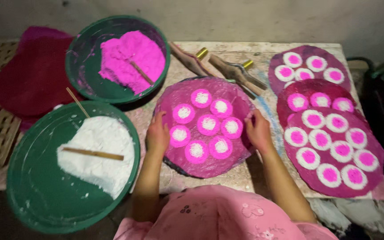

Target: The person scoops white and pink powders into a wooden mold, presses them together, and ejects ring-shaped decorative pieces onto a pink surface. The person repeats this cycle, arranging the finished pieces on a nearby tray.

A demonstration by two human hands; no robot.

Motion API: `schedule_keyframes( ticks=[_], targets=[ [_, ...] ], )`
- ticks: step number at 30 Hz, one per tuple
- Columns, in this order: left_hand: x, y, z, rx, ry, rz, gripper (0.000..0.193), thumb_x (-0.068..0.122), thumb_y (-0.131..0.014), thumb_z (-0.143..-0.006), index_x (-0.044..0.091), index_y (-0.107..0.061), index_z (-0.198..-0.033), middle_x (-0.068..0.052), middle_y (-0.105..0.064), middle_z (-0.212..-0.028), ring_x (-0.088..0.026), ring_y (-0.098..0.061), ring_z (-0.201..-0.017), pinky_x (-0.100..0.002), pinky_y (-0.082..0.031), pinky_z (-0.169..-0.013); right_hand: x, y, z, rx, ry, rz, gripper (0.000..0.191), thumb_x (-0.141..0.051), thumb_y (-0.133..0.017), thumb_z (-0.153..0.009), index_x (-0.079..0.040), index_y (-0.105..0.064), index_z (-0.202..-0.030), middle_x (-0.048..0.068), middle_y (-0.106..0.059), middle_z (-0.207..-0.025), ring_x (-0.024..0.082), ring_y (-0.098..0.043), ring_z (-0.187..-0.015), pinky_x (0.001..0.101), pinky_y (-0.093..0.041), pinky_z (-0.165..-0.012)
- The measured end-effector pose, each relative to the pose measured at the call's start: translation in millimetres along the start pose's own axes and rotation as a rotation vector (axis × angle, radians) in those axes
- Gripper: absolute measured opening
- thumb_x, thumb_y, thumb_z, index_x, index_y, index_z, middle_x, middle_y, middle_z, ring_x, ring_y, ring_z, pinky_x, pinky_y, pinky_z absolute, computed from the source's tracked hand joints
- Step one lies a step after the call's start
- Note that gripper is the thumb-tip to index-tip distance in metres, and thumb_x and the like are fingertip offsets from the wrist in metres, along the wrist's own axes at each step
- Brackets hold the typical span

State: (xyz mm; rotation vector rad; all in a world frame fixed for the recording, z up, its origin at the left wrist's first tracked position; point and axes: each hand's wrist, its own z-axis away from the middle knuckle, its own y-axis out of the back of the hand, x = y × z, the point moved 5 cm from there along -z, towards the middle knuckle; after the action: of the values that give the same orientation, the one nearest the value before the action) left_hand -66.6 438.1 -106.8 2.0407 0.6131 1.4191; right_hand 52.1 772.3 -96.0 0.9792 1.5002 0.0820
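Two dark green basins: one [36, 178] has white powder [98, 153], the other [83, 58] hot pink powder [132, 58]. The middle round sheet [201, 160] is magenta, dotted with pink discs [208, 124] with white centres. The sheets on the right [334, 178] flip it, white discs [330, 174] with pink centres. There's a pale pink flowery top [218, 215], and a deep red cloth [32, 80].

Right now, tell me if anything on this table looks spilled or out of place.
Little stands out. White powder flecks the rim of the near green basin, and pink powder smears the far basin's wall. Both hands rest on the middle pink sheet; its discs sit evenly.
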Motion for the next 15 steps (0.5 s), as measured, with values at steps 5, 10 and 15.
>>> schedule_keyframes(
  ticks=[5, 10, 15],
  targets=[
    [-1.4, -4.9, 3.2, -0.033, -0.152, 0.011, 0.046, -0.004, -0.061, -0.084, 0.004, -0.066, -0.129, -0.023, -0.063, -0.131, -0.042, -0.061, -0.118, -0.045, -0.049, -0.101, -5.7, 7.1, 1.0, 0.035, 0.196, -0.065, 0.029, 0.002, -0.070, -0.085, -0.007, -0.074, -0.112, 0.017, -0.072, -0.111, 0.033, -0.069, -0.107, 0.0397, -0.054, -0.096],
    [33.2, 12.9, 3.3, -0.046, -0.238, 0.112, 0.054, -0.006, -0.062, -0.085, 0.006, -0.065, -0.138, -0.020, -0.062, -0.135, -0.036, -0.062, -0.123, -0.039, -0.052, -0.100, -19.1, 27.2, 14.5, 0.046, 0.196, -0.003, 0.048, 0.002, -0.070, -0.084, -0.008, -0.068, -0.131, 0.020, -0.064, -0.127, 0.036, -0.062, -0.118, 0.0379, -0.049, -0.102],
    [90.2, 31.5, -9.1, -0.247, -0.126, 0.319, 0.056, -0.004, -0.063, -0.089, 0.012, -0.062, -0.142, -0.011, -0.060, -0.142, -0.020, -0.064, -0.114, -0.026, -0.055, -0.080, -37.0, 69.0, 38.1, 0.064, 0.116, -0.108, 0.048, -0.002, -0.067, -0.090, -0.012, -0.066, -0.136, 0.015, -0.065, -0.128, 0.029, -0.065, -0.118, 0.0338, -0.051, -0.099]
  ],
)
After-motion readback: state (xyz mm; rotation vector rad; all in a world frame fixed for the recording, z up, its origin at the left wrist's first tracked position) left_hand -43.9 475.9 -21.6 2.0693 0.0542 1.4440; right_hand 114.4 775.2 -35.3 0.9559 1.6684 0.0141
